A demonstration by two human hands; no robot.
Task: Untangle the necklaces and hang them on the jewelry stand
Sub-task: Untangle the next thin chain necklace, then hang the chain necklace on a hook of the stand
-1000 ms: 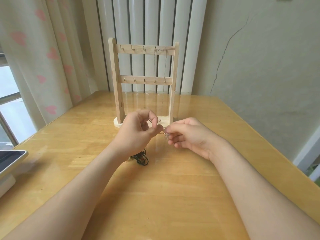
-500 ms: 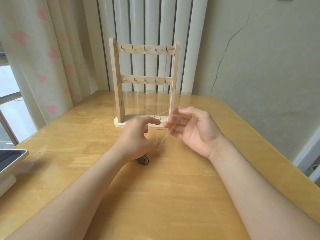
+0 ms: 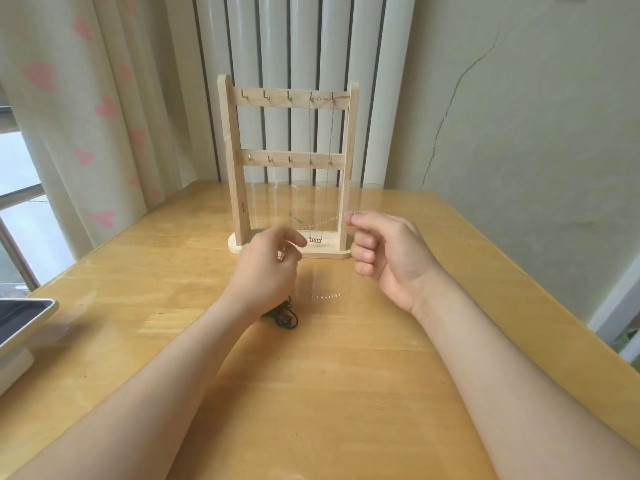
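Stretching between the hands, a thin chain is pinched by the right hand and gripped in the left hand, its slack loop blurred. A dark cord necklace lies half hidden at the left wrist's six o'clock, with the jewelry stand at twelve.

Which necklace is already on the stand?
The number-pendant chain, on the stand's top right hooks. The pale chain spans left hand and right hand; the dark one lies on the table.

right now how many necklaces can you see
3: a pendant necklace hanging on the stand, top right hooks, a thin chain held between left hand and right hand, a dark cord heaped on the table, which may hide more.
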